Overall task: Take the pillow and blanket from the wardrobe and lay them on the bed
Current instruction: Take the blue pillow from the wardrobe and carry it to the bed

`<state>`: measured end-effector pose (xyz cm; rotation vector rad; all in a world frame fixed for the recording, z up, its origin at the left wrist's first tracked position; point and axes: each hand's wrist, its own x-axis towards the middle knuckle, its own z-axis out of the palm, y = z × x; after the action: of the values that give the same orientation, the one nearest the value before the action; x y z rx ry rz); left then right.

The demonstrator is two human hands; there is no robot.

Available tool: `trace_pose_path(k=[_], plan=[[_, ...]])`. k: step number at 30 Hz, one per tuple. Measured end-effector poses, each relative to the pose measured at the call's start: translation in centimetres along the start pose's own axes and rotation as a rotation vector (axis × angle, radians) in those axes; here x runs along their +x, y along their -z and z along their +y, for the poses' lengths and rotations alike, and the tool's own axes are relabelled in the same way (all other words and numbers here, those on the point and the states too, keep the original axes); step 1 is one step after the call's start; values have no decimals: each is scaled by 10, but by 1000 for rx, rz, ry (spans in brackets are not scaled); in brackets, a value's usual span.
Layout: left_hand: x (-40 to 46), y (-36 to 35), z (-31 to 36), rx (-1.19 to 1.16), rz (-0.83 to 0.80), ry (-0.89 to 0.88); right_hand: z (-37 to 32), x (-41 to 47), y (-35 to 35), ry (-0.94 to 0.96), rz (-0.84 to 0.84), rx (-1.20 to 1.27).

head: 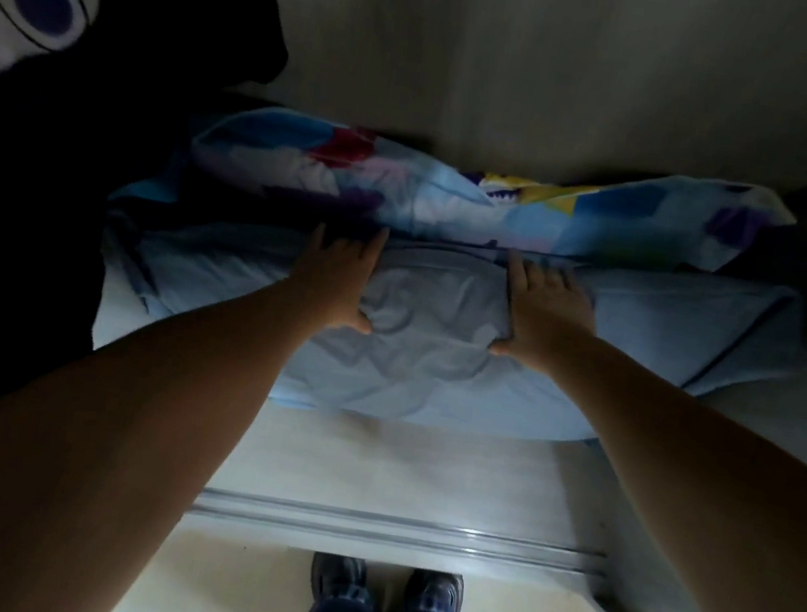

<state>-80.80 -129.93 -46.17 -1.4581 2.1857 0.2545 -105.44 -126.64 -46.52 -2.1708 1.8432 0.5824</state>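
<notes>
Both hands, left hand [342, 281] and right hand [542, 315], grasp the pale blue pillow [425, 355] on the wardrobe shelf [394, 465], thumbs pinching its front, likely to draw it from under the patterned blanket [407, 187] lying directly above the pillow.
</notes>
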Motion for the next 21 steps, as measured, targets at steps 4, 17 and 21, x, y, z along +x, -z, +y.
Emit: trace_pose_path(k=[4, 17, 21], plan=[[-22, -10, 23, 28, -7, -95, -5, -43, -16, 56, -27, 53], [-126, 7, 48, 86, 24, -201, -24, -179, 1, 10, -40, 164], [-146, 55, 57, 178, 78, -321, -30, -233, 24, -140, -48, 263]])
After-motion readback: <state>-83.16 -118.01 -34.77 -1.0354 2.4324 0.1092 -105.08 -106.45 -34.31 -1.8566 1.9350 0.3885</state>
